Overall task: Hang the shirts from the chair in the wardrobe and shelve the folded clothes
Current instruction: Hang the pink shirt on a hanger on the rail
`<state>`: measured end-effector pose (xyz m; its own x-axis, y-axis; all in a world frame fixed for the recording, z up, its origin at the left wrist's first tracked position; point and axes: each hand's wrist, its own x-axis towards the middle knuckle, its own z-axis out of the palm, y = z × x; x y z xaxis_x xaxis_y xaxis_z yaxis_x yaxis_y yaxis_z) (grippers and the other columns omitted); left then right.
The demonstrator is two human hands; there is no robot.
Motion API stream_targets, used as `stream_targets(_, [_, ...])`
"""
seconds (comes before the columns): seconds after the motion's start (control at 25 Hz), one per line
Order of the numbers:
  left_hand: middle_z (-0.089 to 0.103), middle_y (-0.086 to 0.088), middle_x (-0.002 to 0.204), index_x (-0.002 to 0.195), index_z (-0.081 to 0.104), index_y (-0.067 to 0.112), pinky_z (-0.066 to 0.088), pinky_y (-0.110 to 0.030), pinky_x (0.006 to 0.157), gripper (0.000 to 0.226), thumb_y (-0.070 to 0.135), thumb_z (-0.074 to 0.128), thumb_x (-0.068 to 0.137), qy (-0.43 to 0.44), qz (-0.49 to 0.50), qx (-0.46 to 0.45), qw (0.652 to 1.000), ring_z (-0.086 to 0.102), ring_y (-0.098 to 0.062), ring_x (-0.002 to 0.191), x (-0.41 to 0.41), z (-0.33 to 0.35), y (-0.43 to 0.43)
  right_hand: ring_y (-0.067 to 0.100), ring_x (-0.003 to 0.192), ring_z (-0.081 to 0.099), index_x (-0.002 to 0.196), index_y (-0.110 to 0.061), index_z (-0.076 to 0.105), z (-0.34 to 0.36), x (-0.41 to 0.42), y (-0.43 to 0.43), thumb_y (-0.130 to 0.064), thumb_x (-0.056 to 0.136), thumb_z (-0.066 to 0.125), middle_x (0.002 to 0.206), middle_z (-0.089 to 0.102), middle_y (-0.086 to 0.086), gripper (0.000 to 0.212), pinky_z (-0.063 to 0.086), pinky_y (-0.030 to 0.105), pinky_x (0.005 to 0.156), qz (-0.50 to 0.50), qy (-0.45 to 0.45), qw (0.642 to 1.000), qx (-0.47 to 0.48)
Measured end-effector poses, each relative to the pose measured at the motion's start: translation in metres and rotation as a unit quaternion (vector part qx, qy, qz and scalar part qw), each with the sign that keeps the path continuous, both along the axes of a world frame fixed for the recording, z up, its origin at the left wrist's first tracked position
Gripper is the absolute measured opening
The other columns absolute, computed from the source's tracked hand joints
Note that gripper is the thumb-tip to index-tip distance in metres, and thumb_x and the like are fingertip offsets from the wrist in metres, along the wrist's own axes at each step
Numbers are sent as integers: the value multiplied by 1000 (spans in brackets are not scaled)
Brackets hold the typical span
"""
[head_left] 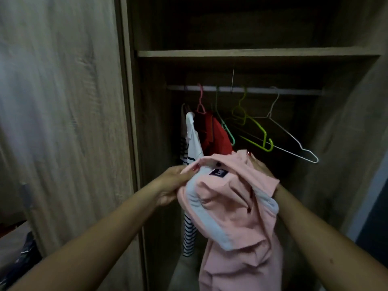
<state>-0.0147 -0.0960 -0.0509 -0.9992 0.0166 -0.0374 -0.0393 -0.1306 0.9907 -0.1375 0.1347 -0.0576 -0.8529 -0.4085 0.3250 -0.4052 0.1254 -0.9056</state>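
A dim open wardrobe (252,53) fills the view, its door (63,122) on the left. Near its middle, a pink shirt (231,206) hangs bunched between both hands. The left hand (174,181) pinches the collar; the right hand (261,166), mostly hidden behind the cloth, holds the far side. Beyond, on the rail (294,91), hang a white shirt (194,141), a red shirt (212,133) and a striped shirt (189,234) at left. Bare hangers (256,127) are at right.

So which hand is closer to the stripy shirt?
Left. The left hand pinches the pink shirt just beside the stripy shirt; the right hand holds the pink shirt's far side, farther to the right.
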Motion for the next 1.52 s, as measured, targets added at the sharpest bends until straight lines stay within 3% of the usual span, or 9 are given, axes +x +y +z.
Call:
stream_targets(0.12, [70,-22,104,109,66,0,59,-33,73,40,26,71,79,14,13,5,1000,69,-27,86,2,22,-9,19,104,57,113,-14,62,-20,6,0,-19,96,50,102,66,2,22,48,18,80,19,-83,996,-41])
stream_targets(0.36, [70,-15,77,89,69,-3,57,-25,57,25,21,63,88,36,58,-100,993,67,-20,66,2,26,-3,13,79,56,96,-18,59,-34,46,-36,-10,88,62,92,61,5,12,48,20,63,66,41,996,41])
stream_targets(0.6, [67,-21,91,107,62,-11,57,-26,64,43,25,65,84,31,13,-119,992,66,-20,72,10,34,-30,10,65,51,89,10,66,-53,44,-52,-10,87,61,74,58,13,20,41,30,59,44,42,993,99])
stream_targets(0.72, [61,-21,91,105,59,-13,52,-26,63,51,34,64,86,-19,-62,-195,979,60,-22,75,21,24,-73,5,65,49,88,-4,68,-20,38,-41,-3,92,52,74,58,9,17,37,21,56,10,79,991,104])
stream_targets(0.96, [62,-5,114,111,61,22,55,-34,83,37,44,65,82,84,-35,-224,970,64,-18,99,36,-16,-105,7,55,47,67,-8,66,17,39,-36,-17,87,60,58,55,-1,23,37,25,52,-56,140,979,134])
stream_targets(1.2, [32,10,123,136,23,43,54,-25,77,69,33,63,81,260,31,-636,725,52,-10,97,34,-28,-89,17,48,46,49,-15,47,20,35,-27,-27,78,61,46,45,-1,34,39,38,49,-197,229,937,173])
stream_targets(1.36, [42,2,116,123,43,25,54,-26,62,47,23,63,80,351,79,-724,589,54,-12,83,28,-40,-95,23,52,53,52,-13,51,24,34,-16,-23,84,61,52,52,7,35,46,39,52,-224,207,939,160])
stream_targets(1.44, [52,1,105,113,47,24,51,-21,58,43,24,69,76,380,83,-743,545,58,-12,77,23,-43,-99,28,57,59,56,-9,54,23,30,-11,-24,85,61,57,58,12,34,51,42,56,-234,187,941,154])
stream_targets(1.52, [59,3,100,113,46,29,50,-15,61,33,25,63,85,364,80,-680,632,62,-7,78,23,-35,-98,31,59,62,58,-5,57,21,25,-9,-26,86,61,60,60,15,35,53,45,59,-245,178,941,152])
